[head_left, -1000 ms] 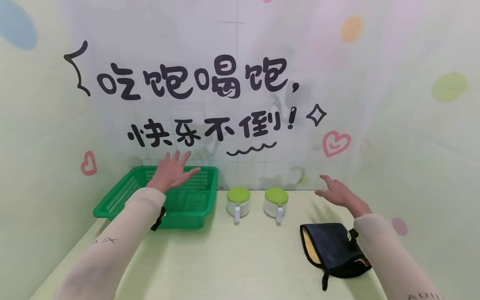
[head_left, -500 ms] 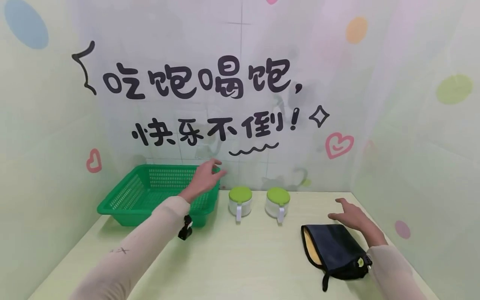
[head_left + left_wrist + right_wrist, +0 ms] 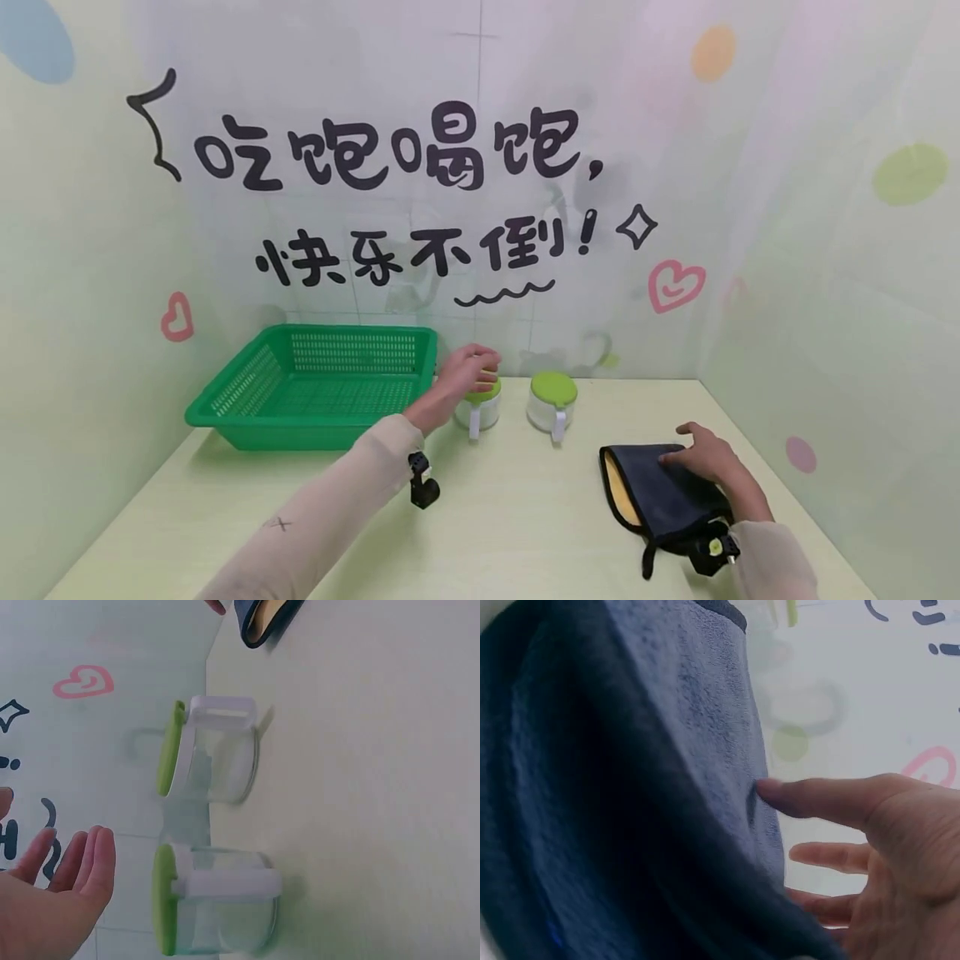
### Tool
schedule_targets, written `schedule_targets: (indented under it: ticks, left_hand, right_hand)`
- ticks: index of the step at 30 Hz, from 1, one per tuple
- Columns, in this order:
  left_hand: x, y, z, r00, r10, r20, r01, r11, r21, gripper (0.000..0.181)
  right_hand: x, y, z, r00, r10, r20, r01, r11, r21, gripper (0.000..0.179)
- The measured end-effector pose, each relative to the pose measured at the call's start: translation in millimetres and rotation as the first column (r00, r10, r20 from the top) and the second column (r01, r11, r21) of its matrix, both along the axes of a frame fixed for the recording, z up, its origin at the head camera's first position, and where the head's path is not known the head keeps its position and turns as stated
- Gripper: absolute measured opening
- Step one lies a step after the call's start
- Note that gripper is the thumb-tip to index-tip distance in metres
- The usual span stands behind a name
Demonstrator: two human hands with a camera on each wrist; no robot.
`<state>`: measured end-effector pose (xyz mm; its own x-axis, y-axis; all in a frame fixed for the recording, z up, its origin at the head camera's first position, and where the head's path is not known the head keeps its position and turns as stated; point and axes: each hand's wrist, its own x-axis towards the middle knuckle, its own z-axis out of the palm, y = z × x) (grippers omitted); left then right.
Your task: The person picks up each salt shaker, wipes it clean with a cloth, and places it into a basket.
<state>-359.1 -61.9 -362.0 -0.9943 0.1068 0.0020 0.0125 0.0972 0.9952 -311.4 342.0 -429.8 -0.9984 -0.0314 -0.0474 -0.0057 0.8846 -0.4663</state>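
Note:
My left hand (image 3: 467,377) is over the left seasoning jar (image 3: 487,414), partly covering its green lid. In the left wrist view that hand (image 3: 56,900) is apart from the jar (image 3: 225,922), its fingers loosely bent. A second jar (image 3: 553,404), clear with a white handle and green lid, stands just to the right. My right hand (image 3: 712,461) is at the far right part of a folded dark blue cloth (image 3: 660,492) with black edging, a loop and a yellow inner side. In the right wrist view, the thumb (image 3: 817,796) touches the cloth's edge; the other fingers are spread behind.
A green plastic basket (image 3: 300,437) stands at the back left of the pale table (image 3: 525,533), close to the left jar. A printed wall sheet (image 3: 600,317) rises behind the jars, and side walls bound the table left and right.
My left hand has swung right and down from above the basket to the left jar. The right hand has come down and toward me onto the cloth. Jars and basket stay in place.

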Motion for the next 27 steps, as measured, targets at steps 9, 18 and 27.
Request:
schedule_targets:
  ticks: [9,18,27]
  left_hand:
    - [11.4,28.3,-31.8,0.998,-0.036,0.053,0.032,0.997,0.075,0.034]
    - [22.4,48.4,-62.0,0.973,-0.149,0.176,0.119,0.978,0.171,0.046]
    - [24.8,71.4,-83.0,0.955,-0.131,0.268,0.069,0.971,0.229,0.049]
  right_hand:
    - [11.2,1,3.3,0.977,-0.178,0.115,0.178,0.984,0.007,0.076]
    - [16.3,1,2.2,0.953,-0.226,0.201,0.233,0.972,-0.012,0.071]
    - [12.7,6,-0.7,0.990,-0.083,0.117,0.097,0.989,-0.116,0.058]
